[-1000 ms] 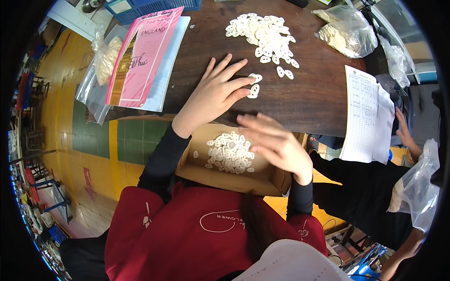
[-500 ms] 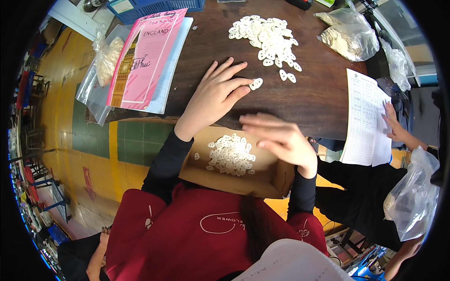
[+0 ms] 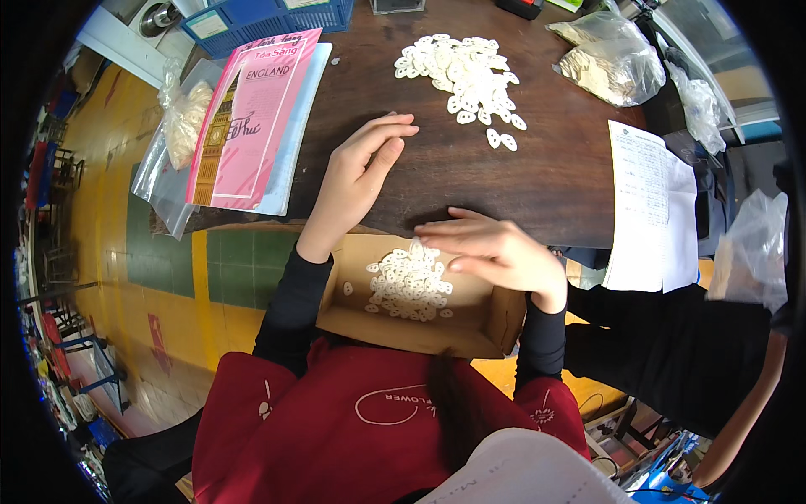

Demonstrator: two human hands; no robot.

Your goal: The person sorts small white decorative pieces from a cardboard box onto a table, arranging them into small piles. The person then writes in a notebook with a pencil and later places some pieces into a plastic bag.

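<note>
My left hand (image 3: 363, 172) hovers at the table's near part with its fingers stretched out side by side and nothing seen in them. Past its fingertips, a heap of small white oval pieces with holes (image 3: 466, 71) lies on the dark wooden table (image 3: 546, 185). My right hand (image 3: 504, 256) is open, palm down, fingers pointing left across the back of a cardboard box (image 3: 474, 315). Similar white pieces (image 3: 411, 286) are piled inside this box. One piece (image 3: 417, 246) shows right by my right fingertips; whether they touch it I cannot tell.
A pink booklet (image 3: 252, 126) and a knotted plastic bag (image 3: 186, 126) lie at the left. A blue basket (image 3: 264, 18) stands behind them. Filled clear bags (image 3: 609, 63) and paper sheets (image 3: 651, 210) are at the right. Nearby, another person's arm (image 3: 747, 412) and a clear bag (image 3: 751, 248) show.
My left hand has drawn back left, and the pieces at its fingertips have left that spot. My right hand has moved slightly. The other person's hand has left the sheets; the clear bag rose.
</note>
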